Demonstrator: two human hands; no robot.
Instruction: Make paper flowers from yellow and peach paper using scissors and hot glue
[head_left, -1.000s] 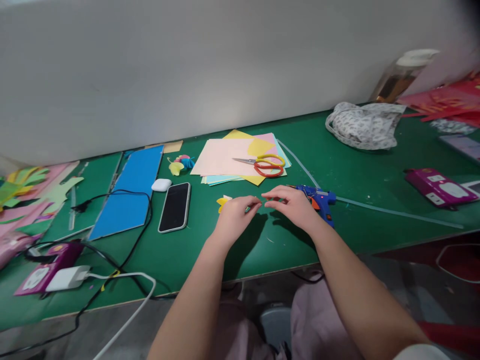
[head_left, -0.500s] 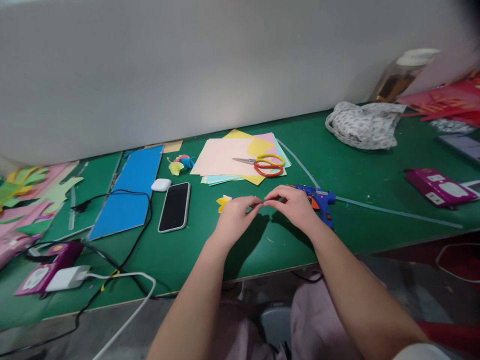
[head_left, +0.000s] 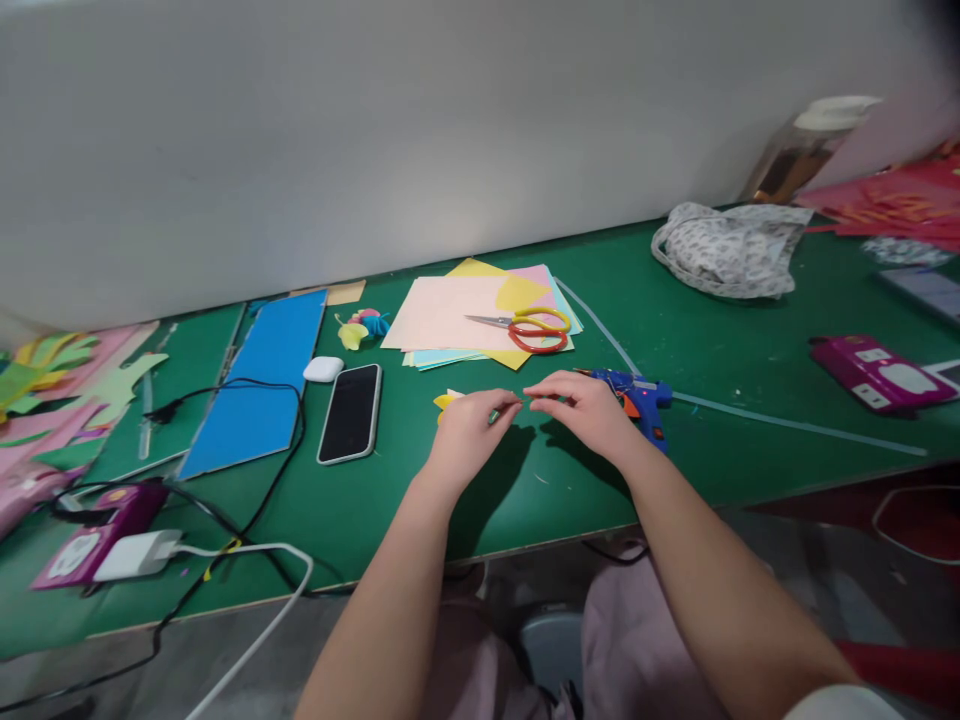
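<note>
My left hand is closed in a pinch, its thumb and forefinger together. Facing it across a small gap, my right hand also has thumb and forefinger drawn close. Anything between the fingertips is too small to make out. A yellow paper petal piece lies beside my left hand, partly hidden by it. Just beyond my right wrist rests a blue glue gun, partly covered by that hand, with a long clear glue stick reaching out to the right.
Scissors lie on stacked coloured paper. Paper flowers, a white case, a phone and a blue board are leftward, near cables. A cloth bag and purple box are rightward.
My fingertips, which met half a second ago, have drawn slightly apart. Nothing on the table has moved.
</note>
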